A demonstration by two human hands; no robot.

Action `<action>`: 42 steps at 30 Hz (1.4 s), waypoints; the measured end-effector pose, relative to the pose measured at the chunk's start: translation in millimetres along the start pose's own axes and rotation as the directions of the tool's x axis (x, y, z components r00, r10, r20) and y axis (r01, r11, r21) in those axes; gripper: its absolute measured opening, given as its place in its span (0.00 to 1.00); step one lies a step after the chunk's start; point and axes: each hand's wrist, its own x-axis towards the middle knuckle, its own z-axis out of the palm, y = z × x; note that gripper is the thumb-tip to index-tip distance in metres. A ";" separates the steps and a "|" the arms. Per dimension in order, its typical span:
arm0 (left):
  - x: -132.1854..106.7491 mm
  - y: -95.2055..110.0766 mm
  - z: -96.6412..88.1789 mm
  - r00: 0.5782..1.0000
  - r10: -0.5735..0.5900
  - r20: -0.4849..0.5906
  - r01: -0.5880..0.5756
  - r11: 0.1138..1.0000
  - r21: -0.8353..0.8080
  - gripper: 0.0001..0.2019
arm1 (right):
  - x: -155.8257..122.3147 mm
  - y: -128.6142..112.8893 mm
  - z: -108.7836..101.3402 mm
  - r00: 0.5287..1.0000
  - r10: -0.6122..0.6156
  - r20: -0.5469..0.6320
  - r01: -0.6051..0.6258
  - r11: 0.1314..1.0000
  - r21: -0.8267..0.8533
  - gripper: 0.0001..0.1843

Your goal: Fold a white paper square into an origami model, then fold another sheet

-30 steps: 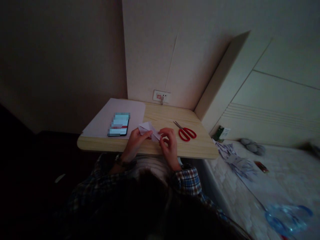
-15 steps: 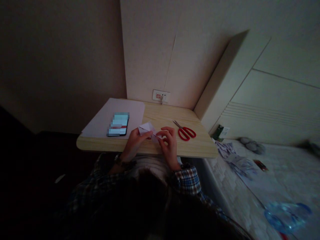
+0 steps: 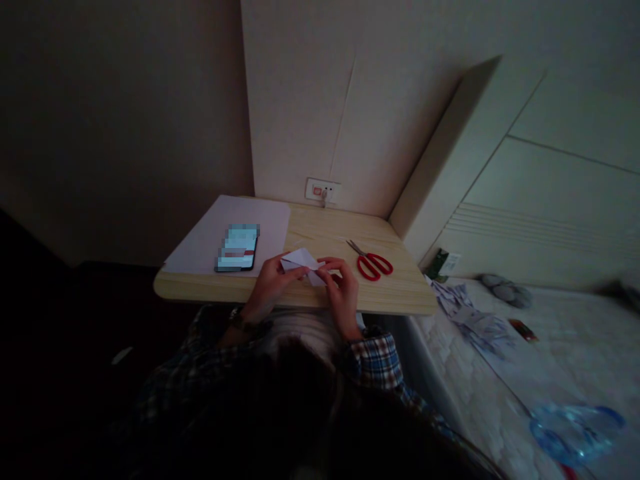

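Between my two hands is a small piece of folded white paper (image 3: 301,258), held just above the front part of the table. My left hand (image 3: 272,283) grips its left side, thumb laid along the near edge. On the other side, my right hand (image 3: 342,285) pinches the paper's right corner between thumb and fingers. Red-handled scissors (image 3: 370,262) lie to the right of my right hand, blades pointing away and slightly left. Left of my left hand, a phone (image 3: 237,248) with a lit, blurred screen rests on white paper sheets (image 3: 210,230).
The pale wooden table (image 3: 395,293) has a rounded front edge and meets a wall with a power socket (image 3: 323,191). At right, a bed (image 3: 450,373) holds crumpled paper strips (image 3: 475,323), a grey bundle (image 3: 505,291) and a blue transparent plastic item (image 3: 575,430).
My right hand has closed in on the paper's right corner, its raised fingers lowering. The folded paper has turned a little and lies flatter. The scissors and phone stay put.
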 end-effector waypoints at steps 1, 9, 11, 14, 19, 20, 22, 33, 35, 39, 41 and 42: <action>0.0 0.0 -0.3 1.000 0.005 0.000 -0.005 1.000 0.000 0.12 | 0.0 0.6 0.2 1.000 0.018 -0.001 -0.018 1.000 0.013 0.03; -0.9 1.4 -0.6 1.000 -0.002 0.013 0.001 0.999 0.036 0.13 | 7.4 1.4 -2.7 0.996 0.088 -0.007 -0.088 0.995 0.054 0.05; -0.8 0.6 -0.5 1.000 0.012 0.010 -0.012 0.998 0.063 0.13 | 11.4 -0.4 -4.3 0.994 0.106 0.008 -0.106 0.992 0.063 0.06; -0.6 -0.5 -0.6 1.000 0.029 -0.002 -0.029 0.996 0.089 0.13 | 15.6 -2.4 -5.4 0.991 0.131 0.031 -0.133 0.988 0.075 0.07; 0.2 -3.4 -1.3 0.999 0.030 -0.032 -0.028 0.997 0.071 0.14 | 16.9 -1.3 -3.4 0.985 0.167 0.038 -0.170 0.980 0.098 0.08; 0.4 -4.2 -1.4 0.999 0.026 -0.041 -0.023 0.997 0.067 0.15 | 16.8 -0.8 -3.1 0.983 0.180 0.041 -0.183 0.978 0.102 0.08; 0.8 -5.6 -1.5 0.999 0.016 -0.050 -0.013 0.998 0.061 0.16 | 16.3 -0.2 -2.8 0.979 0.199 0.046 -0.202 0.973 0.106 0.08; 1.1 -5.8 -1.3 0.999 0.009 -0.053 -0.005 0.997 0.079 0.18 | 12.8 -5.0 -2.8 0.978 0.205 0.027 -0.206 0.976 0.073 0.08; 1.0 -6.4 -1.4 0.998 0.018 -0.066 -0.012 0.996 0.087 0.18 | 12.6 -6.1 -2.5 0.978 0.208 0.021 -0.209 0.976 0.067 0.08; 0.2 -6.1 -2.0 0.998 0.015 -0.061 -0.009 0.995 0.098 0.17 | 12.3 -6.2 -2.1 0.982 0.190 0.017 -0.191 0.980 0.056 0.07; -0.4 -5.5 -2.1 0.998 0.013 -0.056 -0.008 0.996 0.090 0.17 | 12.0 -5.4 -2.0 0.982 0.187 0.018 -0.188 0.981 0.051 0.07; -0.6 -5.1 -2.1 0.998 0.011 -0.056 -0.006 0.996 0.086 0.16 | 11.7 -5.0 -1.9 0.982 0.188 0.016 -0.189 0.981 0.048 0.07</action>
